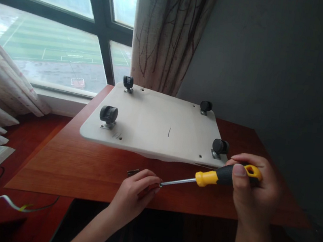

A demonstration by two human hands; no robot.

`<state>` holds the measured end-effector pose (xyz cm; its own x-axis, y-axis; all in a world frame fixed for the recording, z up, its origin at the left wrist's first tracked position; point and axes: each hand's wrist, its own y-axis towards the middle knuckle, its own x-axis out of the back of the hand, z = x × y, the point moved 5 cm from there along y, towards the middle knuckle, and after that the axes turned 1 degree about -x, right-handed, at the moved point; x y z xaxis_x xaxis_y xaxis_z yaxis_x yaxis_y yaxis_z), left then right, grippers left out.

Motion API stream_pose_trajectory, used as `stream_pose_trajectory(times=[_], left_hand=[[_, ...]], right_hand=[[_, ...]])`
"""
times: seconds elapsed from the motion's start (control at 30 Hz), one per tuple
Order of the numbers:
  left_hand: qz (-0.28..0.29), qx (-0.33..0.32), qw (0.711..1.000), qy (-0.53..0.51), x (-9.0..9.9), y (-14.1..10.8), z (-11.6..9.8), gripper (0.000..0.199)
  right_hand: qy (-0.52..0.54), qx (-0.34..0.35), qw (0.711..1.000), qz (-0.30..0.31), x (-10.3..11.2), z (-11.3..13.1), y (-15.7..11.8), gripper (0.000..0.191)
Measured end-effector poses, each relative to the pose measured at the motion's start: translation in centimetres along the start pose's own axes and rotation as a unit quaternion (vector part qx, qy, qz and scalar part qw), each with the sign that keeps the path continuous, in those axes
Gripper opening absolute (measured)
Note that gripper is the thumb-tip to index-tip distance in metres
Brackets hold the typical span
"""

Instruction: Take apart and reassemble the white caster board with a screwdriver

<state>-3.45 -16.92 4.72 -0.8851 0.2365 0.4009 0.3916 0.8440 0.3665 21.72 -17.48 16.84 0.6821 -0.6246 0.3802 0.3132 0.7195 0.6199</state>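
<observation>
My right hand (253, 188) is wrapped round the yellow and black handle of a screwdriver (208, 178). Its metal shaft points left, and the tip meets a small screw-like piece (160, 184) at the fingertips of my left hand (137, 188). The left fingers are pinched together; the piece is too small to make out fully. Just behind them is a white board (155, 120) with rounded corners. Four black casters stand upright on metal plates near its corners, among them the front left one (109, 114) and front right one (220, 146).
The board rests on a reddish-brown wooden table (68, 167). A small dark metal piece (133, 172) lies on the table beside my left hand. Behind are a window (53, 46), a curtain (169, 32) and a grey wall. A white cable (8, 199) runs at the lower left.
</observation>
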Motion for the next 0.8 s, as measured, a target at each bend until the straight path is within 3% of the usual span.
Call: stream_pose_trajectory(times=[0.27,0.4,0.5,0.63,0.8], left_hand=[[-0.028,-0.001,1.0,-0.006,0.3,0.9,-0.1,0.01],[-0.022,-0.04,0.998,0.038,1.5,3.2,-1.7,0.009],[-0.001,-0.094,0.99,0.107,2.7,6.8,-3.5,0.01],[0.039,-0.145,0.972,0.182,3.4,13.2,-5.1,0.012],[0.046,-0.151,0.973,0.166,2.7,22.9,-4.0,0.011]], right_hand=[[-0.021,-0.004,0.999,-0.024,-0.3,-0.1,0.0,0.024],[-0.003,-0.004,0.998,-0.061,0.0,0.0,1.1,0.027],[0.009,0.032,0.994,-0.108,0.9,0.5,3.4,0.03],[-0.025,0.124,0.98,-0.152,2.5,1.1,8.1,0.027],[-0.104,0.203,0.966,-0.121,1.9,0.8,15.1,0.039]])
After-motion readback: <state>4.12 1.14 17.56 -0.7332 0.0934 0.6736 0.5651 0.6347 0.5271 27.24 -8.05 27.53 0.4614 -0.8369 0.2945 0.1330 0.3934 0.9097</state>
